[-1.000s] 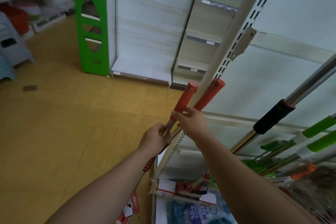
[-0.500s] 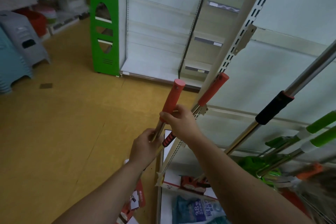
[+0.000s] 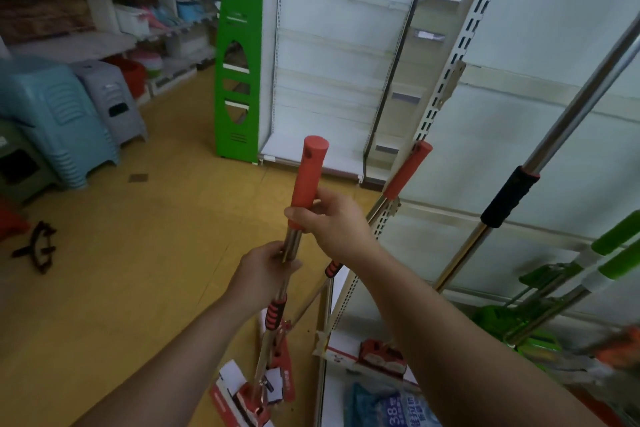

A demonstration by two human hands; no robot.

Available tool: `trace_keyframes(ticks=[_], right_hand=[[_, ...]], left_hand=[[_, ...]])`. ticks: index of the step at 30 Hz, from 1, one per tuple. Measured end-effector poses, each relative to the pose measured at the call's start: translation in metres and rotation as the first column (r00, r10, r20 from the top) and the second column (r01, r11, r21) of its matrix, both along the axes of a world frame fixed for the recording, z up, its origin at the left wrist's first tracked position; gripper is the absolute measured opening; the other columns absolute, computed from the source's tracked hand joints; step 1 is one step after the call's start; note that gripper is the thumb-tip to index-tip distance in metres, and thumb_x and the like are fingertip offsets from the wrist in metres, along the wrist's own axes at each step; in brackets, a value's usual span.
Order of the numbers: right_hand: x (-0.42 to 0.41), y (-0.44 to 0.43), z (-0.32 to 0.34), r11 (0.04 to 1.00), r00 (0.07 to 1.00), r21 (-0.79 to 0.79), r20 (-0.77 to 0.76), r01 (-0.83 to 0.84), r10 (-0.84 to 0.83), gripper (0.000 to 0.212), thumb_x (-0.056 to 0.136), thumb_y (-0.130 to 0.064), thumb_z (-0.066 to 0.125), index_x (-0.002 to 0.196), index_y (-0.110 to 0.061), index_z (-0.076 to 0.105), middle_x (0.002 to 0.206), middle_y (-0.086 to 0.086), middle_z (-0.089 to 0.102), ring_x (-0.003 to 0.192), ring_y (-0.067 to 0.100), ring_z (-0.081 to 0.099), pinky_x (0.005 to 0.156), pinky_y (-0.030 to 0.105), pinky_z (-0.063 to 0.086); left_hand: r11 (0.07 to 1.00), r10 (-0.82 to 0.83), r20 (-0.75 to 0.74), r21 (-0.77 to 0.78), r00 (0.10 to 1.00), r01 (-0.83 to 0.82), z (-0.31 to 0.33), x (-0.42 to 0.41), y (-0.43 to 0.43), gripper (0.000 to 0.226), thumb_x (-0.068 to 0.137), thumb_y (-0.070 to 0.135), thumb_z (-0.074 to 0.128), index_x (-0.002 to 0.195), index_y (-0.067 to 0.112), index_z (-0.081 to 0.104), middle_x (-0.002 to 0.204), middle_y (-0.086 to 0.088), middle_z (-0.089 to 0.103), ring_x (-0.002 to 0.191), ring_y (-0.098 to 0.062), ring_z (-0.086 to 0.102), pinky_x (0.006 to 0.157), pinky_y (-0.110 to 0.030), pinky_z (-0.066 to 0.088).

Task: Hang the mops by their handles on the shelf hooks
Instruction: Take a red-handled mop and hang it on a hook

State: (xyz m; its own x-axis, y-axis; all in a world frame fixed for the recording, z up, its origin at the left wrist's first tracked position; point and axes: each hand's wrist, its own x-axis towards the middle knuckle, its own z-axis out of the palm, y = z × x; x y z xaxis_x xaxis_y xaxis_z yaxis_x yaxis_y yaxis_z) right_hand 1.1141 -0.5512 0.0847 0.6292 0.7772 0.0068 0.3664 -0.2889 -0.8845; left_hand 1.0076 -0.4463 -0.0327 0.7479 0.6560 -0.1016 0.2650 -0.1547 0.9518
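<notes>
I hold a mop with a red handle grip [image 3: 309,173] and a steel shaft in front of me, nearly upright. My right hand [image 3: 332,222] is closed around the base of the red grip. Just below it, my left hand [image 3: 264,269] grips the steel shaft. The mop's red head [image 3: 254,404] rests on the floor with a cardboard label. A second red-handled mop [image 3: 408,172] leans against the slotted shelf upright [image 3: 450,73]. No hook is clearly visible.
To the right, a steel mop with a black grip [image 3: 509,196] and green-handled mops [image 3: 614,246] lean on the white shelf panel. A green shelf end [image 3: 237,59] stands ahead. Stacked plastic stools [image 3: 59,121] sit left on the yellow floor. Packaged goods [image 3: 384,406] lie on the bottom shelf.
The held mop's handle has swung left, away from the shelf upright and the other red mop, and now stands nearly upright. My view has turned left.
</notes>
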Motion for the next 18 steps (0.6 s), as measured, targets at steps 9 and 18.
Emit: trace_keyframes(ticks=[9, 18], right_hand=[[-0.018, -0.076, 0.075, 0.985, 0.993, 0.172, 0.120, -0.026, 0.005, 0.027, 0.092, -0.043, 0.075, 0.110, -0.023, 0.072, 0.090, -0.004, 0.080, 0.083, 0.013, 0.077, 0.082, 0.040, 0.064], [-0.023, -0.171, 0.120, 0.963, 0.981, 0.267, 0.194, -0.043, -0.010, 0.026, 0.092, -0.049, 0.073, 0.108, -0.029, 0.069, 0.092, -0.003, 0.079, 0.083, 0.016, 0.078, 0.084, 0.045, 0.064]], left_hand=[[0.983, -0.077, 0.002, 0.166, 0.997, 0.076, 0.098, -0.025, -0.071, 0.019, 0.094, 0.023, 0.072, 0.113, 0.025, 0.069, 0.106, 0.019, 0.066, 0.095, 0.006, 0.060, 0.076, -0.013, 0.044], [0.950, -0.170, -0.042, 0.258, 0.985, 0.175, 0.154, -0.036, -0.156, 0.018, 0.093, 0.026, 0.074, 0.110, 0.032, 0.072, 0.099, 0.003, 0.080, 0.093, -0.007, 0.075, 0.085, -0.037, 0.056]])
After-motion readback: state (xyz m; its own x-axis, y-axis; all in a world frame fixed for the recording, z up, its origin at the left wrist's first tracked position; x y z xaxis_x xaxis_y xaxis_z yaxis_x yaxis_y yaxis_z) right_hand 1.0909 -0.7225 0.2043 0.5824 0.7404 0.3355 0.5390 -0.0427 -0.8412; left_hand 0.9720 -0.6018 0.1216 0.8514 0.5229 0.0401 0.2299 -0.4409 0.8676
